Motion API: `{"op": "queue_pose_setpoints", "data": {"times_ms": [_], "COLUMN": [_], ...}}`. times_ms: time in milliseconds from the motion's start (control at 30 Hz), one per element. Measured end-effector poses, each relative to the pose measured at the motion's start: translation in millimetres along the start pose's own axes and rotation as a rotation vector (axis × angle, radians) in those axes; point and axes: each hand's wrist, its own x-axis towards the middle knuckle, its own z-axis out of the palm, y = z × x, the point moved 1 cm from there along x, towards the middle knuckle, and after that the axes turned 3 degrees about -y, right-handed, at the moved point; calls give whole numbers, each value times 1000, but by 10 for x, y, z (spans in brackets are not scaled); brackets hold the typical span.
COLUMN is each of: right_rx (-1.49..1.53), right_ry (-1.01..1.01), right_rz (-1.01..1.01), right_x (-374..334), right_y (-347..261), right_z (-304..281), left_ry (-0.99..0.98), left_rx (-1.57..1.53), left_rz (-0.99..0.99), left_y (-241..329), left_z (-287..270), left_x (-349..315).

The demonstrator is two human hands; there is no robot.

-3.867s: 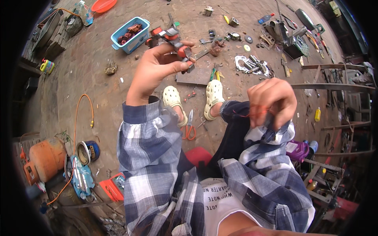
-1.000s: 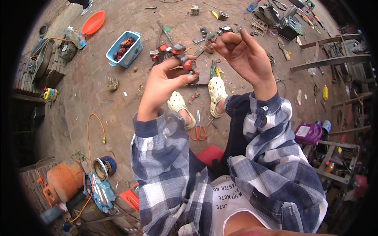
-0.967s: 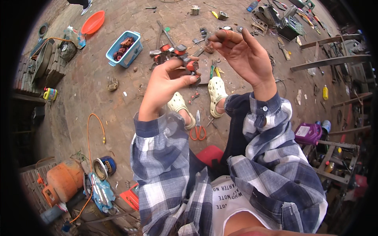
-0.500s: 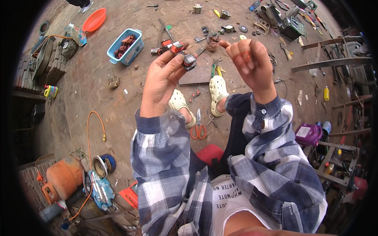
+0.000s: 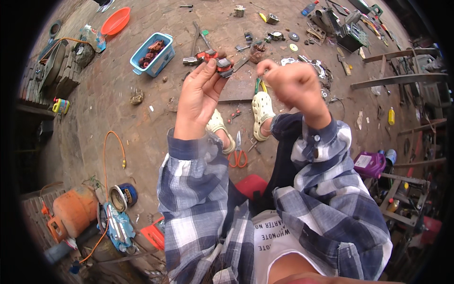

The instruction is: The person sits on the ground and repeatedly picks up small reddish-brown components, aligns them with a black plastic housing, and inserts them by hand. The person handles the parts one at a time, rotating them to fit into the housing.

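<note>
My left hand (image 5: 199, 97) is raised in front of me, its thumb and fingers closed on a small dark metal piece with a red-orange part (image 5: 224, 67), perhaps a motor coil. To its right, my right hand (image 5: 297, 86) is curled shut with its fingertips turned toward the piece. Motion smears the right hand, and whatever lies between its fingers is too small to make out. Below the hands, green-and-yellow-handled pliers (image 5: 258, 86) lie by my right shoe. A hammer (image 5: 192, 60) is on the ground just beyond the left hand, partly hidden.
A blue plastic basket (image 5: 167, 60) with reddish coils stands at the far left, an orange basin (image 5: 116, 21) behind it. Orange-handled scissors (image 5: 238, 157) lie between my shoes. Loose metal parts (image 5: 274, 36) are scattered ahead. Metal frames (image 5: 397, 81) stand at right, a gas cylinder (image 5: 75, 213) at left.
My right hand has curled tighter and turned knuckles-up, shifting slightly left and down. The left hand still grips the piece, which has tipped and moved a little left and up.
</note>
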Motion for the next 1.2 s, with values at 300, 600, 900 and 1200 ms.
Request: {"op": "queue_pose_setpoints", "data": {"times_ms": [300,600,900,1200], "right_rx": [1077,215,1171,-471], "right_ry": [603,-107,712,633], "right_rz": [21,-211,-332,69], "right_x": [-49,-62,-72,-28], "right_y": [127,-120,-174,6], "right_z": [-515,-182,-565,-525], "left_ry": [-254,65,-279,-174], "left_rx": [755,754,295,1097], "left_rz": [-246,-209,-41,-363], "left_y": [64,-133,180,173], "left_z": [210,-40,71,-93], "left_x": [-103,87,-31,-65]}}
